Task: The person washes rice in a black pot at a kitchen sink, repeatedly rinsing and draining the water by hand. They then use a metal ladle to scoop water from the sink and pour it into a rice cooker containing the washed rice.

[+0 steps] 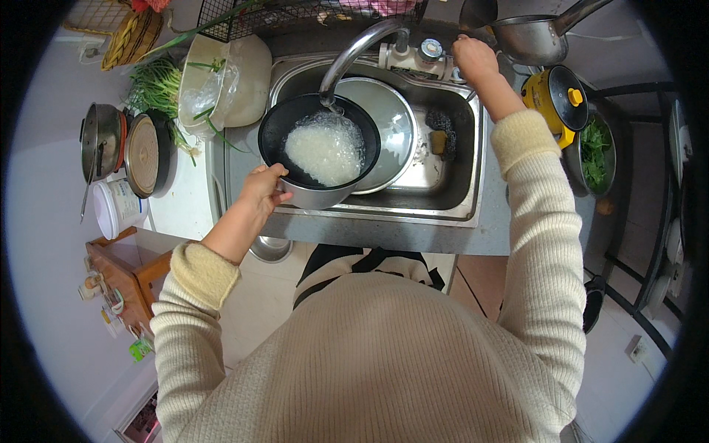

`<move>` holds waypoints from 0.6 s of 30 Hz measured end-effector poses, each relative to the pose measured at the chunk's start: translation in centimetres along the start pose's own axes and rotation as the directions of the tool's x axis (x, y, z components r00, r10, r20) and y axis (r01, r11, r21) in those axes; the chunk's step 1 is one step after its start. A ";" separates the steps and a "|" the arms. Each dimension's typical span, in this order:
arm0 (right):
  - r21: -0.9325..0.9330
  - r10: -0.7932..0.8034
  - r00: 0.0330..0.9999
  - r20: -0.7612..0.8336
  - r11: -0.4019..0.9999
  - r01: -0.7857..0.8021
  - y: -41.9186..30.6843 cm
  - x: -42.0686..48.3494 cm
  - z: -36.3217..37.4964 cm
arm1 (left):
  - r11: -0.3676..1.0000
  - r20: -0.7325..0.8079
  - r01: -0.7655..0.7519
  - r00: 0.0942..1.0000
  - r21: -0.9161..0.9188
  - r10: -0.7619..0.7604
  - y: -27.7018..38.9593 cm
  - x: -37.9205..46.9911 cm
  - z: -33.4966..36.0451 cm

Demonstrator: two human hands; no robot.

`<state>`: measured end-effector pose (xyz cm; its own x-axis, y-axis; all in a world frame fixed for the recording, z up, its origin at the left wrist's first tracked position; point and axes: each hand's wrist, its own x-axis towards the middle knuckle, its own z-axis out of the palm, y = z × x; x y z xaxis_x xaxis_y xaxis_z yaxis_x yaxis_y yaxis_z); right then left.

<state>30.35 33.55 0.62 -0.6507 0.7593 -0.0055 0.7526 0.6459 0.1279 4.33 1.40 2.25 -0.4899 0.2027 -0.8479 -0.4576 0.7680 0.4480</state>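
Observation:
My left hand [262,190] grips the near left rim of a dark-lined pot [271,133] above the sink. White rice grains [327,149] lie in bubbling water in it, under the spout of a curved metal faucet [346,55]. Beneath the pot, partly hidden, a shiny round metal lid or basin [396,138] rests in the stainless steel sink [471,183]. My right hand [475,60] is closed at the right end of the white faucet body [412,62], near a ladle's dark bowl; what its fingers hold cannot be told.
Green onions [155,83] and a white plastic container [255,77] stand left of the sink. A sponge [438,142] lies inside the sink. To the right are a metal saucepan [529,41], a yellow electric pot [555,99] and a bowl of leafy greens [595,152].

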 end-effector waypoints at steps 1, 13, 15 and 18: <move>-0.003 0.007 1.000 0.001 1.000 -0.007 0.0 0.0 0.1 | 1.000 -0.001 -0.003 1.000 -0.004 0.003 0.0 -0.1 0.1; -0.087 -0.017 1.000 0.006 0.996 0.018 -1.2 -0.6 0.1 | 0.999 -0.004 -0.013 1.000 -0.044 0.013 -1.0 -0.5 0.2; -0.132 -0.031 0.998 0.059 0.991 0.038 -2.9 -1.4 0.4 | 0.999 -0.018 -0.002 1.000 -0.050 0.001 -1.3 -1.0 0.2; -0.057 -0.005 0.999 0.047 0.998 0.008 -4.4 -3.1 0.1 | 0.998 -0.044 0.025 0.999 -0.053 -0.027 -1.8 -1.7 -0.1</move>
<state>29.00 28.35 -0.02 -0.6494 0.7587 -0.0524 0.7403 0.6464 0.1845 5.94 -0.40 2.85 -0.5097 0.1545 -0.8464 -0.5085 0.7394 0.4412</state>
